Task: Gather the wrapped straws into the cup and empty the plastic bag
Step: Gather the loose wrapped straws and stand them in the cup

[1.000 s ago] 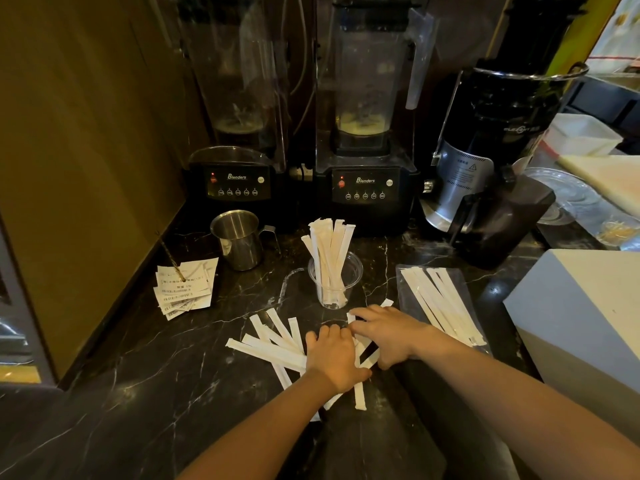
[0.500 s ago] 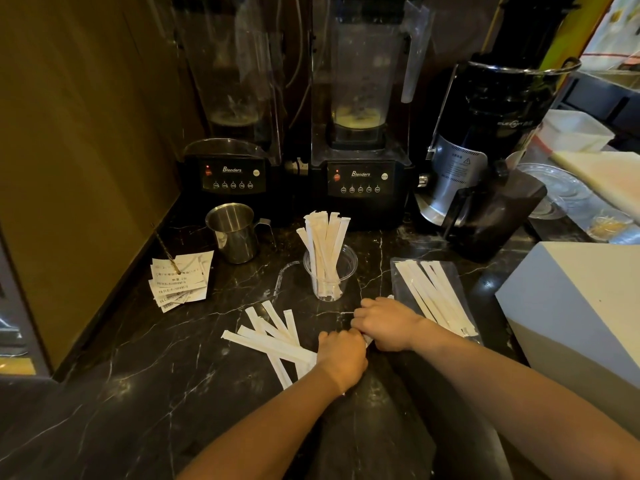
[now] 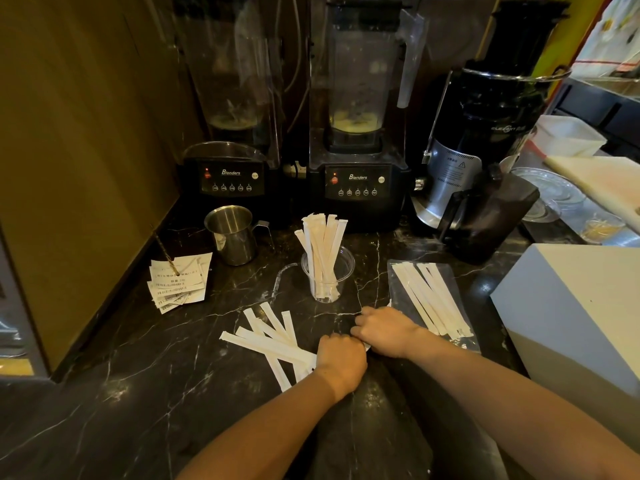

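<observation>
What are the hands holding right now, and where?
Both hands, left hand and right hand, are closed over wrapped straws on the countertop; the exact grip point is hidden.

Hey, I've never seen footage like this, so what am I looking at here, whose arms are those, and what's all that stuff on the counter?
This is one picture from a camera worn on a person's head, looking down at their own bare arms. There is no robot. On the dark counter a clear cup holds upright wrapped straws. More loose straws lie fanned out to the left, and a plastic bag on the right has some inside. The left hand and right hand are closed together over straws between them. Behind stand two blenders, a metal jug and paper slips.
</observation>
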